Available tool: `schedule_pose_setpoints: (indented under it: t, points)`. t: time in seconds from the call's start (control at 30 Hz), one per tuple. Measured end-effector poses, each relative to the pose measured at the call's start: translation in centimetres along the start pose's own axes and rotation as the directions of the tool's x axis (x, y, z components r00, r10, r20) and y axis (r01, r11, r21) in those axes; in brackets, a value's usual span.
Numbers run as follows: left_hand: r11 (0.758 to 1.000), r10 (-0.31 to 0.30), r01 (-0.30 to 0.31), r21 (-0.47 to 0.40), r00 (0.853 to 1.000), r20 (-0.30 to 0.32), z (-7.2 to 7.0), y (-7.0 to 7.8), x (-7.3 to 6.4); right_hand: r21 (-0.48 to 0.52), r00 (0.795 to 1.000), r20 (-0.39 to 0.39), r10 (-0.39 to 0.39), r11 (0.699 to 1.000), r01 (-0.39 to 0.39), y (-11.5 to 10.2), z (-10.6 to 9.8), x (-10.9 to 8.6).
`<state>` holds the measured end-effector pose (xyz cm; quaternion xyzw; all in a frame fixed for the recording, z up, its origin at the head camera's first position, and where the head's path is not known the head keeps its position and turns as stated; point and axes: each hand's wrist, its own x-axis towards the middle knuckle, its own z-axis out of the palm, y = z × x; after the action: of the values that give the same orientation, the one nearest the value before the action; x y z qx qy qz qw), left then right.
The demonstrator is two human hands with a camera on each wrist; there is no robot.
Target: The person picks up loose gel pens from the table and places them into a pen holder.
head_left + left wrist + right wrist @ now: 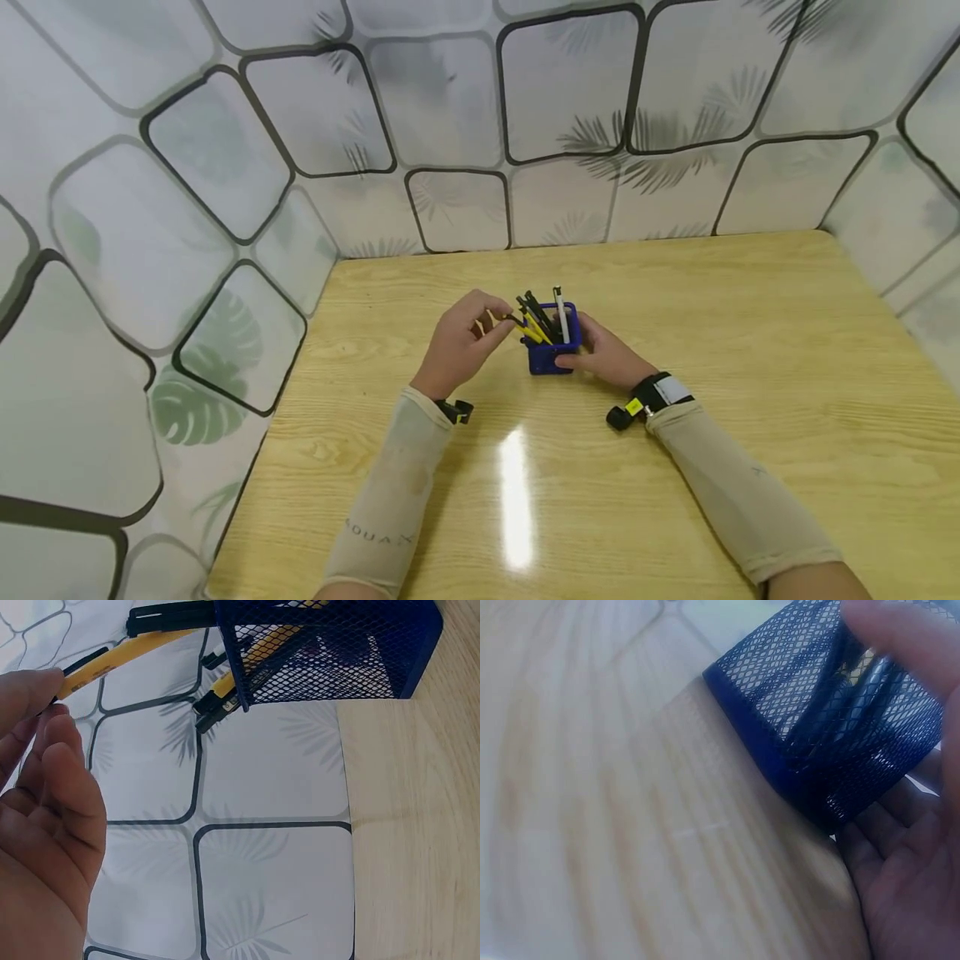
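A blue mesh pen holder point(551, 360) stands on the wooden table, filled with several pens. My right hand point(609, 357) grips it from the right, thumb across the front and fingers behind; the right wrist view shows the mesh wall point(772, 697) within this grasp. At the holder's left side, my left hand point(467, 340) pinches the black end of a yellow pen point(124, 660) between thumb and fingertips. That pen slants toward the holder's mouth. Black pens point(542, 310) lean left beside it, and a white pen point(562, 317) rises nearly upright on the right.
The light wooden table point(750, 333) reaches back to a wall covering point(457, 208) patterned with rounded frames and leaves. Another patterned panel point(217, 358) borders the table's left edge. A bright light reflection lies on the tabletop between the forearms.
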<state>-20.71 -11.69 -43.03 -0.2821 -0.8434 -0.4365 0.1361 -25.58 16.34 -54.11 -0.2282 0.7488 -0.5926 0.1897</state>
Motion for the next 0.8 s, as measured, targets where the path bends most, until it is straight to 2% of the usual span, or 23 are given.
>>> schedule_pose_setpoints:
  t: [0.17, 0.4, 0.53, 0.63, 0.8]
  points:
    - [0.999, 0.003, -0.005, -0.032, 0.999, -0.053, -0.3, 0.1, -0.2, -0.025, 1.000, 0.001, 0.002, 1.000, -0.002, 0.0, 0.0, -0.1]
    - [0.993, -0.056, 0.047, -0.105, 0.994, -0.090, -0.7, 0.1, -0.2, -0.026, 0.999, -0.003, 0.033, 0.999, -0.033, -0.1, 0.2, -0.3]
    - [0.992, -0.062, 0.047, -0.119, 0.991, -0.122, -0.9, -0.1, -0.1, -0.017, 0.999, 0.003, 0.044, 0.999, -0.044, -0.2, 0.3, -0.5]
    - [0.993, -0.055, 0.042, -0.107, 0.991, -0.119, -1.0, -0.5, 0.0, -0.010, 0.999, 0.000, 0.033, 0.999, -0.033, -0.3, 0.3, -0.5]
    - [0.996, -0.072, 0.068, -0.057, 0.995, -0.068, -0.9, -0.9, 0.1, -0.019, 1.000, 0.000, 0.014, 1.000, -0.014, -0.3, 0.2, 0.0]
